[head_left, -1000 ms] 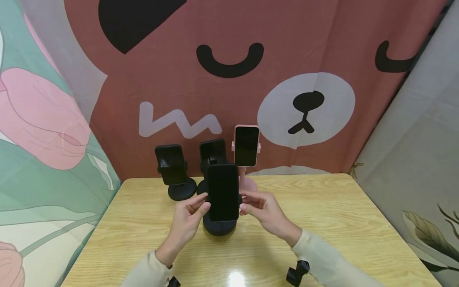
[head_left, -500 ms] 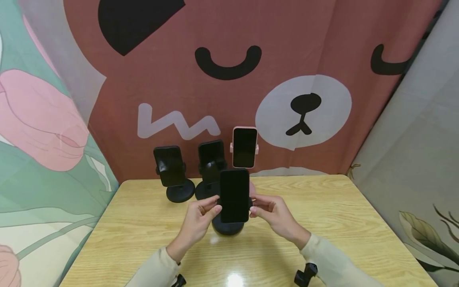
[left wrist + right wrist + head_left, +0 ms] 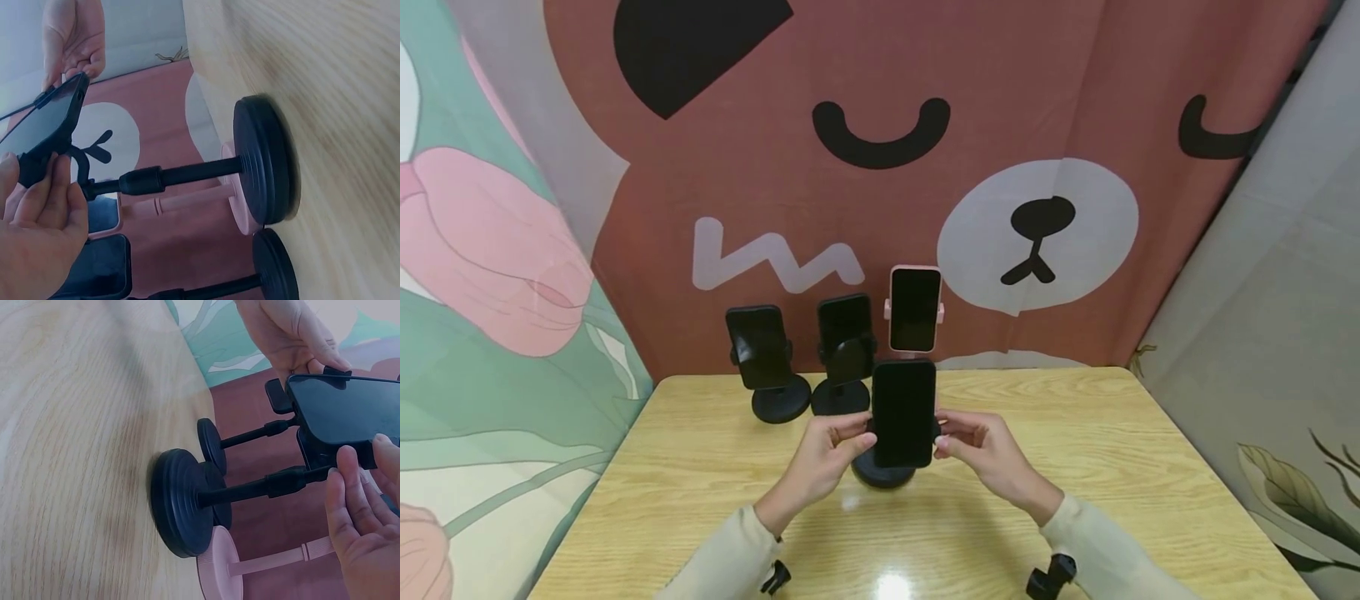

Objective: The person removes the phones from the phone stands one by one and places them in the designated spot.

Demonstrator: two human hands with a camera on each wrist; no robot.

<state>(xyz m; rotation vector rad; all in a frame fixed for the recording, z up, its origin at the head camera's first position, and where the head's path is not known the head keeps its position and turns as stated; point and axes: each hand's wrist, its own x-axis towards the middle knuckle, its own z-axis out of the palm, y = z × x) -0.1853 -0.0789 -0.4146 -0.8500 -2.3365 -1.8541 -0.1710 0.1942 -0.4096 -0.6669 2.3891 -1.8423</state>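
A black smartphone (image 3: 904, 414) sits upright in the clamp of a black phone stand (image 3: 200, 170), its dark screen facing me. My left hand (image 3: 827, 454) pinches the clamp's left side with thumb and fingers. On the opposite side, my right hand (image 3: 988, 454) pinches the clamp the same way. The stand's slim pole runs down behind the phone to a round, stepped base (image 3: 178, 501) at the wooden tabletop. In the head view the phone covers the pole and part of the base.
Behind stand two black phone stands with phones, one at the left (image 3: 760, 348) and one in the middle (image 3: 846, 337). A pink stand's phone (image 3: 915, 308) rises behind the held one. The wooden table (image 3: 1060, 450) ends at a bear-printed curtain (image 3: 737, 167).
Both hands have moved to the right, carrying the phone stand with its phone along. The middle stand behind shows more fully now, while the pink base has become hidden.
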